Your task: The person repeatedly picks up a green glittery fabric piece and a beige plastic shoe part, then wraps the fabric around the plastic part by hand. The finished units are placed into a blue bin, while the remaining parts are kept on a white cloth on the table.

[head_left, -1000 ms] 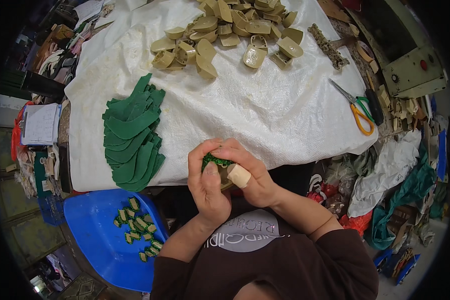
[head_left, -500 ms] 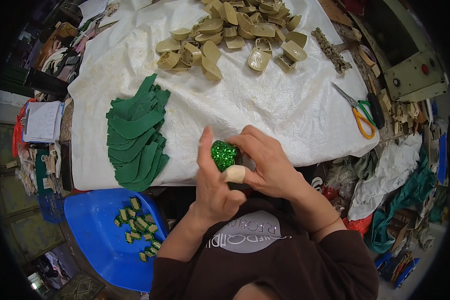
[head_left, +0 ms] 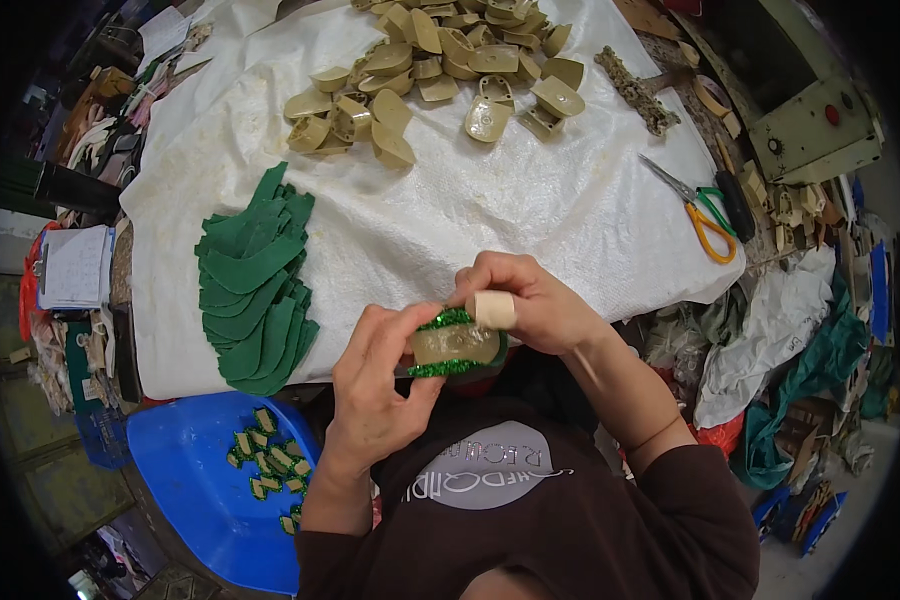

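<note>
Between my two hands, just in front of the table's near edge, is a beige shoe heel (head_left: pixel 448 346) with green glitter material along two of its edges. My left hand (head_left: pixel 372 375) grips its left end, thumb below and fingers above. On the right, my right hand (head_left: pixel 538 308) is closed against the other end, a beige wrap (head_left: pixel 494 309) around one of its digits. Part of the heel is hidden behind that hand. A fanned stack of green curved fabric pieces (head_left: pixel 258 285) lies to the left on the white sheet.
Bare beige heels (head_left: pixel 490 60) are heaped at the far side of the white sheet (head_left: pixel 530 195). Scissors with orange and green handles (head_left: pixel 705 215) lie at the right. At lower left, a blue basin (head_left: pixel 195 500) holds several glitter-covered heels. A clipboard (head_left: pixel 78 268) is at far left.
The heel has turned from its glitter-covered side to show its bare beige face. My left fingers, raised before, have closed on it. The whole view has shifted slightly.
</note>
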`<state>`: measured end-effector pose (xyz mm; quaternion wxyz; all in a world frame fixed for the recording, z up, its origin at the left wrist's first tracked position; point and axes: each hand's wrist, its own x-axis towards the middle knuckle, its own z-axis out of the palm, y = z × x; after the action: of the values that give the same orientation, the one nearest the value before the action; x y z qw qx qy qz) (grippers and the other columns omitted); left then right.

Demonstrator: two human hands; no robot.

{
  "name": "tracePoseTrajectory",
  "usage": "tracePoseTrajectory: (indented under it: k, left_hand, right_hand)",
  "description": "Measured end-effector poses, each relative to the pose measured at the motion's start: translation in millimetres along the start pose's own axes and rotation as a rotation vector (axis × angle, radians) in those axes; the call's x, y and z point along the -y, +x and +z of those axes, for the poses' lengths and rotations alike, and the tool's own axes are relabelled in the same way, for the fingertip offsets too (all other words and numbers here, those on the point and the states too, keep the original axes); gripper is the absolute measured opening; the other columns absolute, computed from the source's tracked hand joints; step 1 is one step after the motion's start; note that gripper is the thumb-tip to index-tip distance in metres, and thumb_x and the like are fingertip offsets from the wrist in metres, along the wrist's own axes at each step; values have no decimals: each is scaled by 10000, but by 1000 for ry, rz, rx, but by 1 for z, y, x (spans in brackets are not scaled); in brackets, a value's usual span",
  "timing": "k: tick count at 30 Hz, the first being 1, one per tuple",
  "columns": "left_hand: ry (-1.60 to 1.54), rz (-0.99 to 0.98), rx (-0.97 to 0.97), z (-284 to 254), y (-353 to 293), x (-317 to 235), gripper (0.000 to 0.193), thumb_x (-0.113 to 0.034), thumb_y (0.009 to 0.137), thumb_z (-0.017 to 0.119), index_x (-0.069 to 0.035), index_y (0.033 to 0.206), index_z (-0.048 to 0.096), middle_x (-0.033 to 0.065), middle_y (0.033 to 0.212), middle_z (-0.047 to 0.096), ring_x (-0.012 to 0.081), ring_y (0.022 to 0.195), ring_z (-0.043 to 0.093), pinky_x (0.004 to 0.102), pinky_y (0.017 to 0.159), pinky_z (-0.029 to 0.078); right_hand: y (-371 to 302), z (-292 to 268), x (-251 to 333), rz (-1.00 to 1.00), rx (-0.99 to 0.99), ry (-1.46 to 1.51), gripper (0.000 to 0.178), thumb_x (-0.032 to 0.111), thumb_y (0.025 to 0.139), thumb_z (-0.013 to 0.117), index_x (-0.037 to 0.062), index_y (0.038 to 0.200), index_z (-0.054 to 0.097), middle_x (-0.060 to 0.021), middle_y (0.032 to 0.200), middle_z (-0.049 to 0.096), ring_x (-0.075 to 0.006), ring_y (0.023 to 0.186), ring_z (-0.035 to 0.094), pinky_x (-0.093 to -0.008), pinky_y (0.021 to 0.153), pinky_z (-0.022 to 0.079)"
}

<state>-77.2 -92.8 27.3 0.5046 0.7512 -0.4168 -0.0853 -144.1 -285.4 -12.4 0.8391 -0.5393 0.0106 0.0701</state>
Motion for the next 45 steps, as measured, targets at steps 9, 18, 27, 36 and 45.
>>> tracePoseTrajectory:
  k: [9,18,27,36,45]
  left_hand:
    - [-9,78,-59,12,0,12,520,-23,571,764,-3,1035,530,88,819,546,148,582,533,272,533,473]
    - [97,72,-178,27,3,-5,483,-46,576,775,-9,913,432,136,757,544,239,633,591,316,581,485]
    - [180,35,-354,45,1,3,478,-53,549,792,20,902,478,149,748,541,323,631,592,367,578,497]
    - [406,134,-417,47,-3,7,504,-95,577,844,3,885,458,149,737,551,304,620,598,357,566,497]
    - [175,174,-451,25,-20,29,551,-77,597,848,-15,946,426,105,754,537,183,610,531,284,518,434]
  right_hand:
    - [-3,17,4,-209,-157,-218,244,250,929,547,14,963,600,-19,891,615,-105,801,563,-252,711,460]
    - [-9,23,-3,-198,-177,-53,290,242,971,464,7,1083,591,-53,979,610,-123,901,570,-265,796,456]
    - [0,38,-13,-184,-294,373,331,281,989,435,-7,1087,565,-69,1017,568,-110,904,534,-251,804,438]
    - [0,46,-23,-201,-433,-173,324,150,956,451,28,1252,496,-61,1097,534,-129,988,515,-265,881,416]
    - [1,55,-25,-373,-218,-558,444,248,915,566,27,1289,470,-119,1129,510,-203,1073,476,-317,930,392]
